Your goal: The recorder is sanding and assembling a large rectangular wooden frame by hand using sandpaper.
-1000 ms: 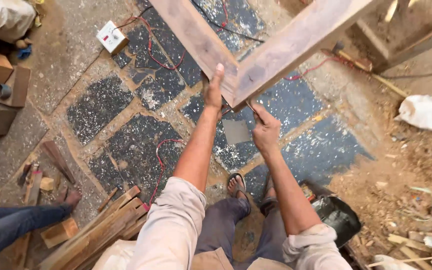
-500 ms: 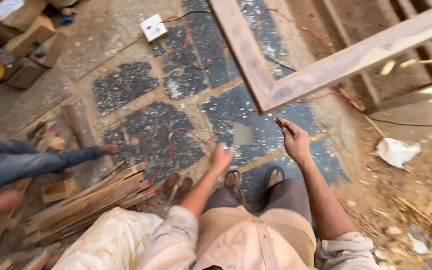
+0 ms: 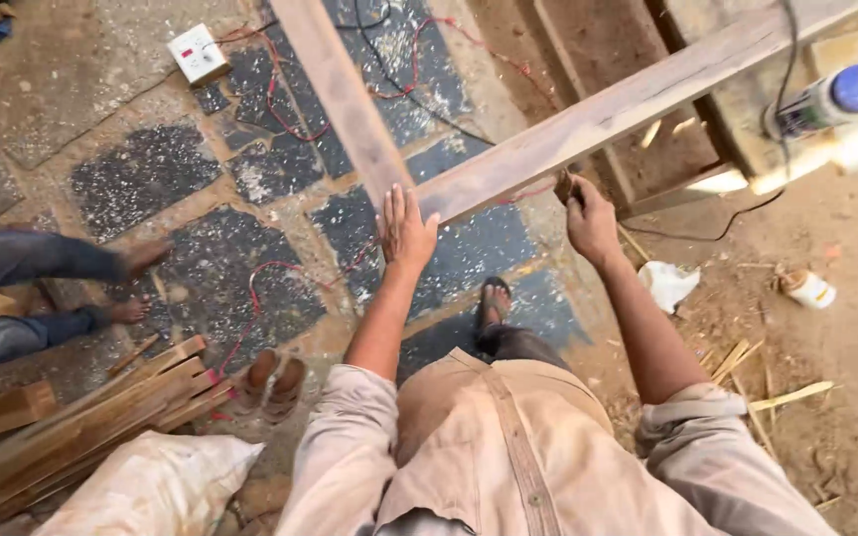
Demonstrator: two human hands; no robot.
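Frame corner (image 3: 404,184), two wooden rails meeting above paved floor (image 3: 151,169): left hand (image 3: 404,230) flat, fingers spread on joint; right hand (image 3: 588,213) closed around small tool (image 3: 562,185) at rail; fastening underway, steadiness needed.

Bright, even daylight with soft shadows; glare at the upper right edge, slight wide-angle stretching toward the corners.

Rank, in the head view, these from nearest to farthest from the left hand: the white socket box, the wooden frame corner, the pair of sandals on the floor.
1. Wooden frame corner: under the left hand, touching.
2. Pair of sandals: below-left, on the floor beside the stacked wood strips.
3. White socket box: far upper left, on the stone floor.
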